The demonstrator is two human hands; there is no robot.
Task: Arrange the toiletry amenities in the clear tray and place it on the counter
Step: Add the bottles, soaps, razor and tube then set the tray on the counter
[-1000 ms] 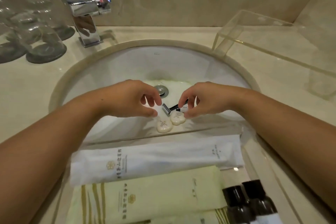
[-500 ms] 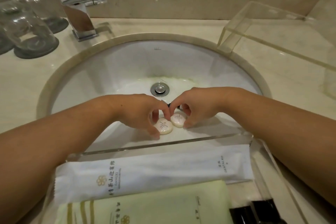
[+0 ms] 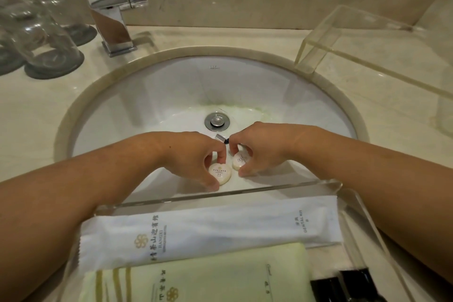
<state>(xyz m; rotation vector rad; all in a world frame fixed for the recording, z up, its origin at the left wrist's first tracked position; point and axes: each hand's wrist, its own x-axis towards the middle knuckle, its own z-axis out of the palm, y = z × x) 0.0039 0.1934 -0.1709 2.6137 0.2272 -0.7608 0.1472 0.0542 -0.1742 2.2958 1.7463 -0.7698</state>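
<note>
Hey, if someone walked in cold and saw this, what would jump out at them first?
Two bare hands meet mid-frame over the white oval sink: the left hand touches one round white wrapped soap, the right hand another. Nearest the camera, a long white dental kit packet lies in the clear acrylic tray.

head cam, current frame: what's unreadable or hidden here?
- Razor: only a tip shows between the left hand and right hand; the rest is behind the fingers.
- Left soap and right soap: print too small to read; firmness of grip unclear.
- Dark bottles: cut off by the bottom edge.
- Green packet: lower part cropped.
- Clear tray: near wall out of frame.
- Glasses: blurred.
</note>
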